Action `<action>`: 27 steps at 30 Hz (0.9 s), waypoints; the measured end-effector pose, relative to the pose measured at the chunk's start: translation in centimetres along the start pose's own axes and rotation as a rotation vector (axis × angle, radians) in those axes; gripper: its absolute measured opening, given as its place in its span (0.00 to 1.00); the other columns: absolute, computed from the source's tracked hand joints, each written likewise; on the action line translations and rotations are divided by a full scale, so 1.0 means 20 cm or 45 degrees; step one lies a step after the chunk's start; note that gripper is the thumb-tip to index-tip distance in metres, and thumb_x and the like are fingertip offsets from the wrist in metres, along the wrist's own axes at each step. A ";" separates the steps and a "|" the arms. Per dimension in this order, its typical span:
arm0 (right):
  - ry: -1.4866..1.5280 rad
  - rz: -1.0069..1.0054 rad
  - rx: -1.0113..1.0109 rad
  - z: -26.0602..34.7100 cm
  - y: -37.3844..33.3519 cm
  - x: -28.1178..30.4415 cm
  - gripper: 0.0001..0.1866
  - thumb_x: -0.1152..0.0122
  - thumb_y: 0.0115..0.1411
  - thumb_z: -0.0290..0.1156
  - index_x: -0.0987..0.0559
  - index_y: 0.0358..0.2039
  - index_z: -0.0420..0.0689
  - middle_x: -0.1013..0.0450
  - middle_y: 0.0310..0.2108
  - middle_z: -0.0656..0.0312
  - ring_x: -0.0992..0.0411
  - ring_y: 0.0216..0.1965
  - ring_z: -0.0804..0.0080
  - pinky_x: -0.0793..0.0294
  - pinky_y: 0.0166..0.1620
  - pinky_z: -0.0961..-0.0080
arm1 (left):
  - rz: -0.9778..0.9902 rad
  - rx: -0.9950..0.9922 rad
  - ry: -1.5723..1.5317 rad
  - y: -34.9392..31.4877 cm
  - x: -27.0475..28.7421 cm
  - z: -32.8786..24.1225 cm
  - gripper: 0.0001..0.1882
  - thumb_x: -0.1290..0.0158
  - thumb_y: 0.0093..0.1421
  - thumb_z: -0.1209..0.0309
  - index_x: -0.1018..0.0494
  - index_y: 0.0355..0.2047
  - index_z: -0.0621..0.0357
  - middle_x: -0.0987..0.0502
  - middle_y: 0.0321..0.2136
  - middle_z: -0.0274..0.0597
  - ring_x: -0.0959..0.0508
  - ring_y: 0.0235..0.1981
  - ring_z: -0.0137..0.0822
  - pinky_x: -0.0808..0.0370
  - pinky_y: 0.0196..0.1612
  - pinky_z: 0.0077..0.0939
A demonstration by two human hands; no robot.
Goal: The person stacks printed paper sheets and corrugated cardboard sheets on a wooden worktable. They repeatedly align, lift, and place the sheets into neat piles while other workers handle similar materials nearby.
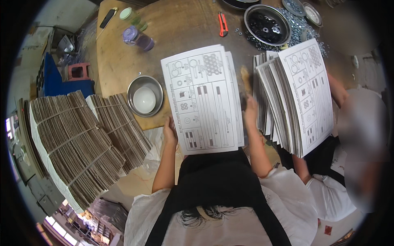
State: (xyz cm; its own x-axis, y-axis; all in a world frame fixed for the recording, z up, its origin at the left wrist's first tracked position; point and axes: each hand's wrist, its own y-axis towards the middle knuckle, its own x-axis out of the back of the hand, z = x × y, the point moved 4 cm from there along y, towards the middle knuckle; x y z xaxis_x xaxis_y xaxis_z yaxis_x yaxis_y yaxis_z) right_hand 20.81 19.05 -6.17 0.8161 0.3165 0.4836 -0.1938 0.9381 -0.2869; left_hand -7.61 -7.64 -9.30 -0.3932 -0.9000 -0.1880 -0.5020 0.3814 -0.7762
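A stack of white printed sheets [205,102], showing line drawings of hardware parts, stands tilted in front of me at the table's edge. My left hand [170,129] is closed on its lower left edge, with the fingers partly behind it. At its right edge is my right hand [250,111], closed against the side, fingertips partly hidden. The sheets are slightly offset at the right. Just to the right, a co-worker's hand [301,164] supports a thicker stack of similar printed cards [310,98], fanned at its left side.
On the wooden table [180,24] are a steel bowl [133,88] holding a white bowl [144,100], a purple bottle [138,39], a green-lidded jar [132,18], a red cutter [223,23] and a pan of washers [267,25]. Strapped cardboard bundles [74,139] stand left.
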 end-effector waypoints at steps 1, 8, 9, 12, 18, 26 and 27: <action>0.023 -0.043 0.059 0.23 -0.02 0.08 0.24 0.62 0.75 0.39 0.28 0.61 0.38 0.33 0.61 0.46 0.35 0.63 0.52 0.39 0.66 0.62 | -0.173 0.087 0.134 0.02 0.09 0.06 0.25 0.55 0.70 0.58 0.27 0.57 0.64 0.20 0.47 0.42 0.21 0.46 0.38 0.24 0.48 0.34; -0.711 0.339 0.705 0.93 -0.30 -0.15 0.35 0.38 0.63 0.42 0.35 0.69 0.51 0.52 0.72 0.38 0.55 0.73 0.38 0.59 0.72 0.41 | 0.130 0.424 0.244 -0.07 -0.30 0.38 0.21 0.53 0.69 0.56 0.28 0.47 0.65 0.22 0.38 0.47 0.22 0.40 0.42 0.26 0.43 0.37; -0.738 0.349 0.702 0.91 -0.29 -0.17 0.36 0.38 0.63 0.43 0.37 0.70 0.52 0.54 0.73 0.38 0.57 0.73 0.37 0.62 0.72 0.40 | 0.147 0.409 0.279 -0.08 -0.30 0.37 0.21 0.53 0.69 0.56 0.28 0.46 0.65 0.22 0.37 0.48 0.22 0.39 0.43 0.27 0.42 0.37; -0.736 0.342 0.723 0.89 -0.25 -0.15 0.40 0.37 0.63 0.45 0.41 0.73 0.55 0.59 0.74 0.39 0.61 0.74 0.36 0.69 0.71 0.37 | 0.180 0.273 0.426 -0.07 -0.30 0.28 0.21 0.53 0.69 0.55 0.28 0.41 0.65 0.23 0.34 0.50 0.23 0.36 0.44 0.27 0.40 0.38; -0.145 0.213 0.606 0.81 -0.09 -0.04 0.37 0.43 0.66 0.39 0.43 0.73 0.52 0.57 0.75 0.44 0.61 0.74 0.37 0.66 0.72 0.41 | 0.019 -0.461 1.125 -0.32 -0.33 -0.47 0.23 0.51 0.69 0.53 0.28 0.33 0.65 0.25 0.26 0.54 0.23 0.30 0.48 0.29 0.36 0.41; 0.571 0.562 -0.019 0.37 0.13 -0.12 0.38 0.64 0.74 0.56 0.48 0.74 0.44 0.51 0.75 0.53 0.54 0.75 0.61 0.57 0.74 0.67 | -0.024 -0.751 1.644 -0.73 -0.62 -0.49 0.23 0.49 0.68 0.53 0.31 0.32 0.64 0.27 0.21 0.53 0.25 0.24 0.55 0.29 0.33 0.45; 0.594 0.557 -0.250 0.43 0.11 -0.07 0.39 0.63 0.73 0.58 0.48 0.74 0.43 0.50 0.74 0.53 0.53 0.75 0.61 0.55 0.73 0.68 | 0.069 -0.705 1.570 -0.69 -0.60 -0.46 0.22 0.49 0.68 0.53 0.31 0.33 0.64 0.27 0.20 0.52 0.24 0.24 0.54 0.29 0.33 0.46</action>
State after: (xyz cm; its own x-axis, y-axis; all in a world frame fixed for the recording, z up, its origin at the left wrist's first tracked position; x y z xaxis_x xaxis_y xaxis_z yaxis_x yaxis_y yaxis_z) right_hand 14.67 21.96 -0.42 0.8432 0.5268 -0.1071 -0.4937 0.6802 -0.5418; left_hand -3.12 -0.19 9.26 -0.7049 -0.2191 0.6746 -0.5909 0.7075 -0.3876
